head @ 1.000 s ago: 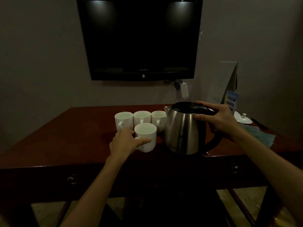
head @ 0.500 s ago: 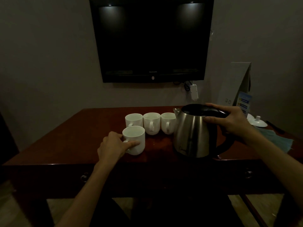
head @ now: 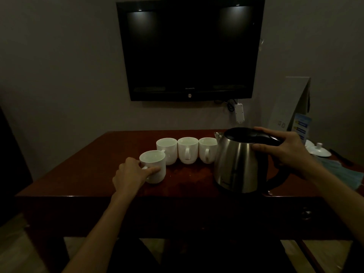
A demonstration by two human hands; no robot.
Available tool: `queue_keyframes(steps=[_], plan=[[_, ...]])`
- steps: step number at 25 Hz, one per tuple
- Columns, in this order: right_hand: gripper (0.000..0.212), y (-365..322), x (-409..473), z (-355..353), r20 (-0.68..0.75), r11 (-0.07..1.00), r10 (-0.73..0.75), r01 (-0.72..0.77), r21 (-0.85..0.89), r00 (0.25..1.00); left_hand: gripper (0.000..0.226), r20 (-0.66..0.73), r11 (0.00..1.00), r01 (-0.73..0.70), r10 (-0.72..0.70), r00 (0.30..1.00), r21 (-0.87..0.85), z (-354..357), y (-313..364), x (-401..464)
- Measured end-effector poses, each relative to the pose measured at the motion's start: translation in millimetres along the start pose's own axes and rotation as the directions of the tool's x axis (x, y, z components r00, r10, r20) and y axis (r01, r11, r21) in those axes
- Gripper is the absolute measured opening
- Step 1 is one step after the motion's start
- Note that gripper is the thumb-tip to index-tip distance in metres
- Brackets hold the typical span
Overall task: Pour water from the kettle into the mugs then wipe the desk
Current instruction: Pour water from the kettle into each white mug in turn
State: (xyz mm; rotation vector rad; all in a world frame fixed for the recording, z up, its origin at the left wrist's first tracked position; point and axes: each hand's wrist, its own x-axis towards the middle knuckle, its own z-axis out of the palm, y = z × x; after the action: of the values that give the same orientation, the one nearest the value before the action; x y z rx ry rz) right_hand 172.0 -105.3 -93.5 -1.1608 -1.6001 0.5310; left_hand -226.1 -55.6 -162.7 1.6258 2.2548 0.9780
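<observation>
Pouring seems about to begin: left hand closed on the front mug at centre frame, right hand grasping the kettle standing centre-right on the desk, next lift and tilt.

Views: one only, head-worn; no second view shares the scene.
Position: above the near edge of the desk, at the person's head height.
Facing: forward and slightly down, toward the wall and the TV at 12 o'clock.
Nearness: close; both forearms enter from the bottom edge, left hand at 11 o'clock, right hand at 1 o'clock.
Coverage: wide-angle; desk top across the middle, floor at 6 o'clock.
Light: dim.
</observation>
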Motion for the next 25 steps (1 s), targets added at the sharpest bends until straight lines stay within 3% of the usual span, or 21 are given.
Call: queue_keyframes(steps=[13, 19, 25], plan=[[0.063, -6, -4, 5, -0.019, 0.997, 0.07, -0.069, 0.035, 0.997, 0.068, -0.027, 0.999, 0.033, -0.033, 0.999, 0.016, -3, -7, 23], [0.058, -10, 3, 22, 0.051, 0.998, 0.048, -0.051, 0.049, 0.998, 0.074, -0.041, 0.998, 0.05, -0.049, 0.998, 0.029, -3, -11, 31], [0.057, -12, 4, 28, 0.034, 0.999, 0.028, -0.029, 0.024, 0.999, 0.072, -0.079, 0.997, 0.08, -0.079, 0.994, 0.004, -1, 1, 42]])
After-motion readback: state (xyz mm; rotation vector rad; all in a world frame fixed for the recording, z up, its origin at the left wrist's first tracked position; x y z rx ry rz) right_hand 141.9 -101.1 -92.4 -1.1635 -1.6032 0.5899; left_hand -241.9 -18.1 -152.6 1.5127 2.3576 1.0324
